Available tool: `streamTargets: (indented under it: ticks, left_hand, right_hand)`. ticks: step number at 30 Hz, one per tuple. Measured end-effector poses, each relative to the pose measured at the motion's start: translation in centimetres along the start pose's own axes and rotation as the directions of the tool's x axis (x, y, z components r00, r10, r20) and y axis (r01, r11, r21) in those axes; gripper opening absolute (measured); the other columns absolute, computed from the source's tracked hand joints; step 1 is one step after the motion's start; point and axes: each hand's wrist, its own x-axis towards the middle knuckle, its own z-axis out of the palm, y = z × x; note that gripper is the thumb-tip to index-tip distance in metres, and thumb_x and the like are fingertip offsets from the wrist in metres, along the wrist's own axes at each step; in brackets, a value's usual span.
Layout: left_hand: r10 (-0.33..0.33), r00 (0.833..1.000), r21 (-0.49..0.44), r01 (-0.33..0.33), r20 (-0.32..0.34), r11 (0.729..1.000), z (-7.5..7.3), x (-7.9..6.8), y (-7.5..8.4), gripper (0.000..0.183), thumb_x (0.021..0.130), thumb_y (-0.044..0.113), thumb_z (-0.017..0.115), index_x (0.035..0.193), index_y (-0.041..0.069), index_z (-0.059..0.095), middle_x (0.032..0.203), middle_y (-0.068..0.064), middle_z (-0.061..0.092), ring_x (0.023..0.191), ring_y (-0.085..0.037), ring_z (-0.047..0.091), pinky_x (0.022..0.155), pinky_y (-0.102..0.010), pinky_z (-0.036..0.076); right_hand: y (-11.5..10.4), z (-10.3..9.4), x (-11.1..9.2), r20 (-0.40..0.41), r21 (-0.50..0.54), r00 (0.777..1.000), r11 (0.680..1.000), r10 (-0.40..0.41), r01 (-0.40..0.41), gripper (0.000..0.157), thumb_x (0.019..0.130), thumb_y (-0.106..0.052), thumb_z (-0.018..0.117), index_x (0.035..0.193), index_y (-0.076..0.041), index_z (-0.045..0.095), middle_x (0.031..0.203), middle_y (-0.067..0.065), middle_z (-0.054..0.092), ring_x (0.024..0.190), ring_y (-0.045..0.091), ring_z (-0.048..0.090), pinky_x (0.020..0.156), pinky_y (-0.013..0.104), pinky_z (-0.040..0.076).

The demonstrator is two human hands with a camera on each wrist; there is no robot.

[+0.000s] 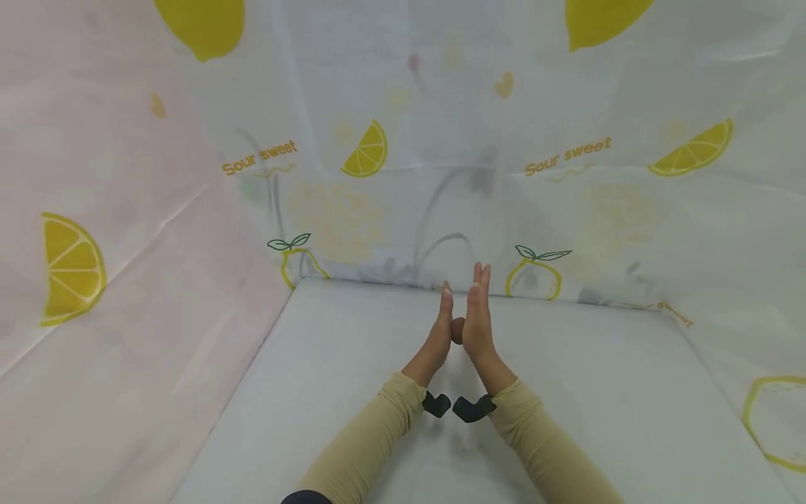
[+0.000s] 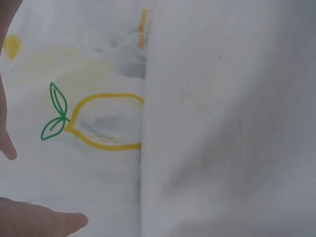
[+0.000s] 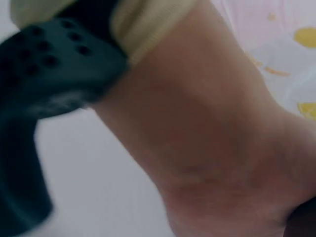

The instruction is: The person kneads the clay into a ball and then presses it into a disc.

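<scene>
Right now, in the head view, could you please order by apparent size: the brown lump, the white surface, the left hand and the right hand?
1. White surface
2. Left hand and right hand: too alike to rank
3. Brown lump

Brown lump (image 1: pixel 457 331) — partly hidden

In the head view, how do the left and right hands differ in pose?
The left hand leans toward the picture's right; the right hand leans toward its left. The right hand also reaches higher in the picture than the left hand does. Both are held out straight, palms facing, with the brown ball between them, and both come out of beige sleeves.
</scene>
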Motion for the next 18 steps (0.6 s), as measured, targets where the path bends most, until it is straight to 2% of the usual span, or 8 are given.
streamTargets:
  ticks: [3, 6, 9, 13, 16, 18]
  left_hand:
    - [0.013, 0.998, -0.023, -0.012, 0.059, 1.0, 0.1, -0.2, 0.1, 0.092, 0.099, 0.075, 0.01, 0.163, 0.012, -0.009, 0.17, -0.006, -0.012, 0.156, -0.025, -0.009, 0.123, -0.053, -0.004]
    - [0.026, 0.993, -0.123, -0.012, 0.118, 0.992, 0.3, -0.2, 0.2, 0.099, 0.096, 0.081, 0.014, 0.162, 0.012, -0.013, 0.17, -0.009, -0.013, 0.155, -0.026, -0.012, 0.123, -0.054, -0.005]
    - [0.038, 0.989, -0.238, -0.003, 0.143, 0.971, 0.3, -0.2, 0.5, 0.093, 0.099, 0.075, 0.011, 0.162, 0.012, -0.013, 0.17, -0.01, -0.013, 0.155, -0.027, -0.013, 0.123, -0.055, -0.005]
    - [0.033, 0.992, -0.29, 0.003, 0.118, 0.957, 0.0, -0.1, 1.0, 0.082, 0.102, 0.067, 0.003, 0.163, 0.014, -0.012, 0.171, -0.007, -0.011, 0.156, -0.024, -0.011, 0.123, -0.054, -0.004]
    - [0.04, 0.996, -0.276, -0.016, 0.08, 0.961, -0.6, 0.3, 1.3, 0.083, 0.102, 0.068, 0.004, 0.163, 0.014, -0.011, 0.171, -0.006, -0.008, 0.156, -0.022, -0.01, 0.124, -0.054, -0.001]
    - [0.057, 0.997, -0.258, -0.041, 0.056, 0.965, -0.9, 0.6, 1.5, 0.083, 0.102, 0.067, 0.005, 0.163, 0.013, -0.01, 0.171, -0.007, -0.007, 0.156, -0.021, -0.009, 0.124, -0.053, 0.001]
  right_hand:
    - [0.2, -0.6, 1.0, -0.013, -0.009, 0.999, 1.0, 0.03, -0.03, 0.06, 0.111, -0.016, 0.02, 0.159, 0.005, -0.01, 0.169, 0.015, 0.008, 0.156, 0.025, 0.0, 0.125, 0.046, 0.003]
    - [1.1, -1.3, 1.7, -0.025, -0.006, 0.998, 0.998, 0.055, -0.055, 0.06, 0.112, -0.019, 0.021, 0.159, 0.004, -0.009, 0.17, 0.015, 0.008, 0.156, 0.024, 0.0, 0.125, 0.044, 0.004]
    - [2.4, -1.8, 2.2, -0.023, -0.014, 0.997, 0.997, 0.075, -0.076, 0.061, 0.112, -0.022, 0.021, 0.16, 0.001, -0.009, 0.17, 0.014, 0.007, 0.156, 0.023, 0.002, 0.125, 0.042, 0.005]
    - [5.9, -2.0, 2.2, 0.002, -0.074, 0.999, 0.996, 0.048, -0.048, 0.061, 0.113, -0.028, 0.022, 0.163, -0.005, -0.006, 0.171, 0.011, 0.007, 0.156, 0.021, 0.005, 0.125, 0.043, 0.008]
    - [8.0, -1.5, 1.3, 0.028, -0.157, 1.0, 0.988, -0.008, 0.012, 0.061, 0.114, -0.031, 0.023, 0.163, -0.003, 0.001, 0.17, 0.014, 0.009, 0.156, 0.025, 0.006, 0.125, 0.048, 0.01]
    - [8.1, -0.8, 0.4, 0.043, -0.193, 0.999, 0.98, -0.032, 0.039, 0.062, 0.113, -0.031, 0.025, 0.162, 0.001, 0.004, 0.169, 0.017, 0.01, 0.156, 0.029, 0.007, 0.124, 0.051, 0.01]
